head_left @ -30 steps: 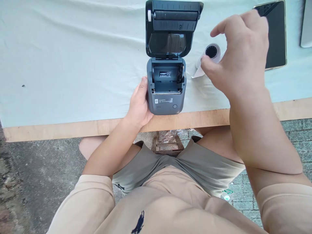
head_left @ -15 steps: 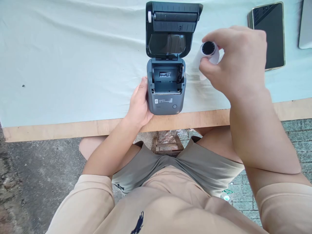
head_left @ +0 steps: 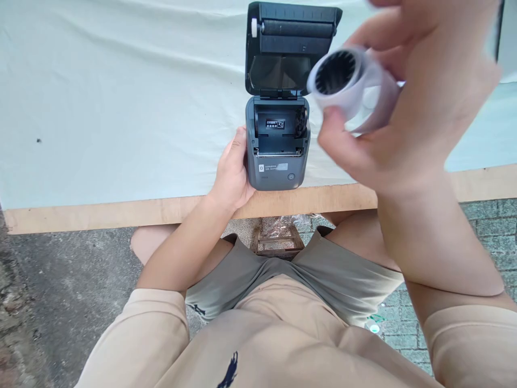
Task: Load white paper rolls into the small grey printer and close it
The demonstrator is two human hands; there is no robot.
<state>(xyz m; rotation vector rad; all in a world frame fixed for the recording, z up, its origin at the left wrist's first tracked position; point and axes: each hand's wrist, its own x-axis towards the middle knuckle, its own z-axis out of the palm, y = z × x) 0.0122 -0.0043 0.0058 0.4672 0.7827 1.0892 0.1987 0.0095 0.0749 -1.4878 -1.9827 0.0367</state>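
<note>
A small dark grey label printer stands near the table's front edge with its lid flipped open toward the far side, its paper bay empty. My left hand grips the printer's left side, fingers wrapped round it. My right hand is raised close to the camera, to the right of the printer, and holds a white paper roll between thumb and fingers, its dark hollow core facing me.
A pale cloth covers the wooden table. A grey device edge shows at the far right behind my hand. Below the table are my knees, a small wooden stool and paved ground.
My right hand has picked the paper roll off the cloth and lifted it up toward the camera. It now hides the phone at the far right. My left hand has stayed on the printer.
</note>
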